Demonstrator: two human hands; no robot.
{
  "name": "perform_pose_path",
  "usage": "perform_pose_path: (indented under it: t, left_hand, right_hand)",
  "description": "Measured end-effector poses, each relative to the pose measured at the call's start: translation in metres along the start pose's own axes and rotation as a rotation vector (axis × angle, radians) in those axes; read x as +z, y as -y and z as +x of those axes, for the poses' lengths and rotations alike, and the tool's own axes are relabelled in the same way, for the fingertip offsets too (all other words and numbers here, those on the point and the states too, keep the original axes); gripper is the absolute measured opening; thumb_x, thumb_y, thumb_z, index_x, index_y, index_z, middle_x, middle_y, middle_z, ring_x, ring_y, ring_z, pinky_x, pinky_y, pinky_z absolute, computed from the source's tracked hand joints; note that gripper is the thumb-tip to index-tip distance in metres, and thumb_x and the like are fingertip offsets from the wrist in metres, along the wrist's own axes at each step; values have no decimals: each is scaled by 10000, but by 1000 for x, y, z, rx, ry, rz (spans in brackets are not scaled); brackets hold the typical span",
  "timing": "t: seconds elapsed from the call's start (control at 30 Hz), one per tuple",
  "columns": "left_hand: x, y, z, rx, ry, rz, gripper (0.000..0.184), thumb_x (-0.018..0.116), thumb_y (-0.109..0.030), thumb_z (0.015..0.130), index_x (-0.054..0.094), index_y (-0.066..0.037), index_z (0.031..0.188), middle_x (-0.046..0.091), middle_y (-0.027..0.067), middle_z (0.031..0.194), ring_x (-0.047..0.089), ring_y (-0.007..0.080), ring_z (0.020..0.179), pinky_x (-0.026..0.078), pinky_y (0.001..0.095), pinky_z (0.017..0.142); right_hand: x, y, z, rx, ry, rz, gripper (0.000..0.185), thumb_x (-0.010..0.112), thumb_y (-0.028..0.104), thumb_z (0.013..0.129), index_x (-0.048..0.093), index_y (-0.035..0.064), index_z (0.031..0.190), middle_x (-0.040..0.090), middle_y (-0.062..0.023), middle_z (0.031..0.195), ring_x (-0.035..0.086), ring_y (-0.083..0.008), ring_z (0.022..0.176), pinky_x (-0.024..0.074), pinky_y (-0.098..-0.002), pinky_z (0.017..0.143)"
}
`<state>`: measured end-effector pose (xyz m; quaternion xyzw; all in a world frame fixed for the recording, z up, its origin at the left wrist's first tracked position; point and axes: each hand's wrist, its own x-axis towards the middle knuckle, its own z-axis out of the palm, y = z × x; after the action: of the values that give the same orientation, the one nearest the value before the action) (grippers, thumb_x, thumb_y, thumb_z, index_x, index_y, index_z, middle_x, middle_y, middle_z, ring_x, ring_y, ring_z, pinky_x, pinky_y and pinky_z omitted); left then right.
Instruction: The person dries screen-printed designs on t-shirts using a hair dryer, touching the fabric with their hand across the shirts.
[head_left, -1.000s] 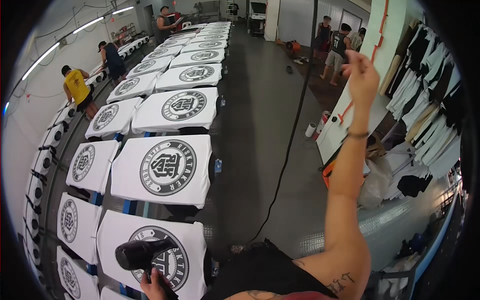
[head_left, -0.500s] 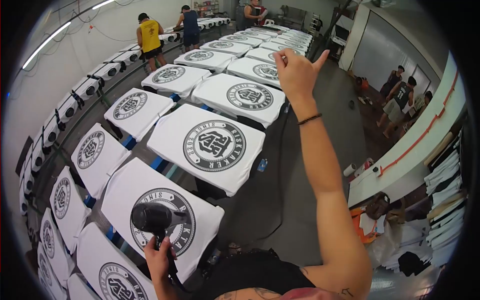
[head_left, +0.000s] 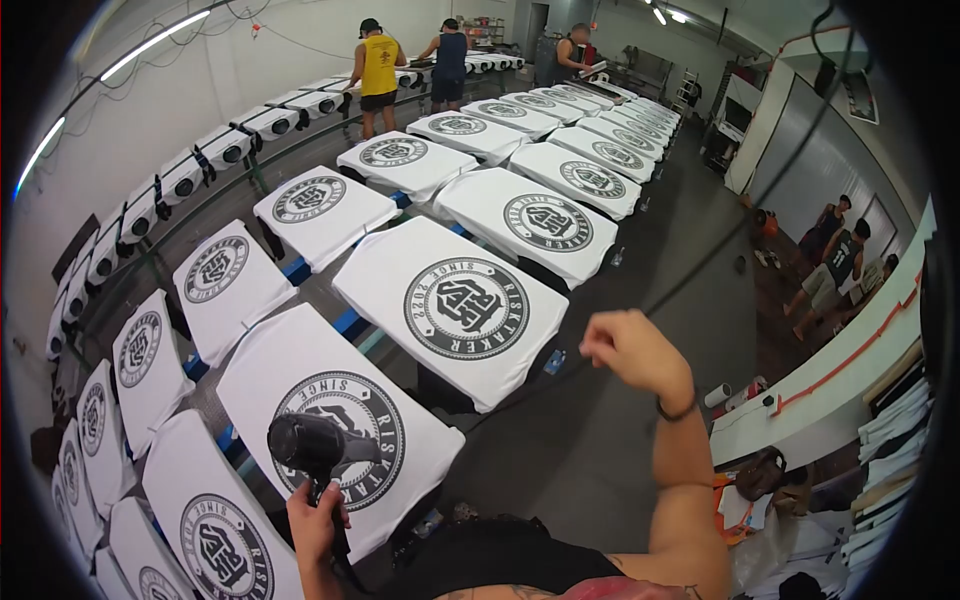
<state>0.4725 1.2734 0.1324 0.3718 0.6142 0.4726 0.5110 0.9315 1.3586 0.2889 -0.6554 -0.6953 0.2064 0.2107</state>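
My left hand [head_left: 316, 522] is closed around the handle of a black hair dryer [head_left: 303, 443]. The dryer hangs over a white printed shirt [head_left: 265, 365] stretched on a flat board, its nozzle above the round dark print. To the right, my right hand [head_left: 640, 352] is held out past the boards with its fingers curled. A dark, blurred cord [head_left: 722, 245] passes right by it; whether the fingers grip it I cannot make out. Beyond the dryer, another white shirt [head_left: 385, 290] bears the same round print.
Rows of printed shirts [head_left: 300, 205] on boards stretch to the back. A person in a yellow top [head_left: 381, 65] and others stand along the far rows. Grey floor [head_left: 610, 440] lies to the right, with a red-striped ledge [head_left: 800, 420] and hanging garments [head_left: 890, 450] beyond.
My right hand has come down from high up, and its fingers are more curled. The cord has swung out to the right. My left hand keeps the hair dryer over the same shirt.
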Motion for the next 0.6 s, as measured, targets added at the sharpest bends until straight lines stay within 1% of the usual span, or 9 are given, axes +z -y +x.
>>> perform_pose_path:
  t: [0.03, 0.1, 0.17, 0.23, 0.3, 0.37, 0.5, 0.57, 0.6]
  left_hand:
    - [1, -4, 3, 13, 16, 11, 227, 695, -146, 921, 565, 40, 918, 589, 64, 678, 562, 145, 491, 461, 290, 433]
    - [3, -8, 11, 12, 36, 8, 246, 703, -153, 918, 565, 49, 939, 596, 70, 688, 555, 142, 490, 459, 291, 430]
    - [7, -8, 19, 10, 5, 18, 254, 710, -164, 916, 573, 47, 956, 601, 72, 703, 558, 142, 494, 456, 288, 427]
    - [9, -11, 25, 20, 36, 20, 264, 715, -172, 915, 578, 47, 971, 602, 73, 713, 558, 143, 491, 458, 288, 425]
    - [13, -17, 31, 11, 86, 65, 268, 712, -173, 918, 573, 48, 977, 599, 71, 708, 558, 142, 489, 463, 287, 427]
    - [12, -13, 38, 8, 122, 70, 266, 710, -175, 919, 573, 46, 976, 595, 66, 703, 558, 140, 488, 462, 285, 426]
    - [18, -17, 41, 33, 122, 45, 253, 702, -177, 924, 576, 39, 964, 588, 55, 676, 559, 137, 486, 458, 279, 425]
    - [21, -22, 41, 30, 107, 45, 246, 704, -177, 924, 581, 34, 945, 587, 50, 666, 557, 137, 483, 456, 278, 424]
    - [21, -23, 43, 30, 133, 51, 245, 706, -177, 922, 583, 33, 940, 589, 49, 670, 558, 136, 485, 458, 277, 427]
  right_hand:
    - [-1, -2, -16, -40, 44, -25, 153, 698, 169, 882, 677, 21, 849, 693, -148, 755, 672, -330, 697, 527, -424, 721]
    - [-17, 8, -56, -166, -257, -318, 135, 692, 154, 889, 670, 31, 837, 686, -121, 736, 670, -280, 674, 530, -408, 785]
    - [-48, 17, -97, -150, -449, -347, 113, 691, 149, 898, 670, 52, 845, 671, -68, 702, 667, -221, 677, 526, -434, 826]
    - [-75, -3, -140, -70, -858, -316, 130, 650, 167, 956, 670, 45, 915, 648, -42, 745, 635, -170, 695, 518, -379, 786]
    - [-116, -33, -179, 38, -1233, -422, 176, 577, 180, 1032, 652, 23, 1006, 608, -22, 787, 593, -92, 730, 471, -267, 704]
    - [-174, -59, -208, 331, -1304, -499, 191, 604, 197, 1021, 664, 16, 1006, 629, -41, 838, 586, -98, 738, 477, -273, 707]
    - [-167, -43, -199, 234, -1439, -609, 221, 618, 218, 1016, 668, 3, 1000, 657, -52, 845, 608, -115, 748, 497, -254, 759]
    - [-109, -33, -180, -127, -1406, -378, 207, 644, 209, 994, 669, 5, 965, 686, -62, 858, 625, -135, 750, 509, -345, 914]
    - [-83, -23, -165, -304, -1235, -367, 139, 689, 179, 947, 672, 41, 948, 700, -45, 864, 642, -144, 744, 477, -423, 977]
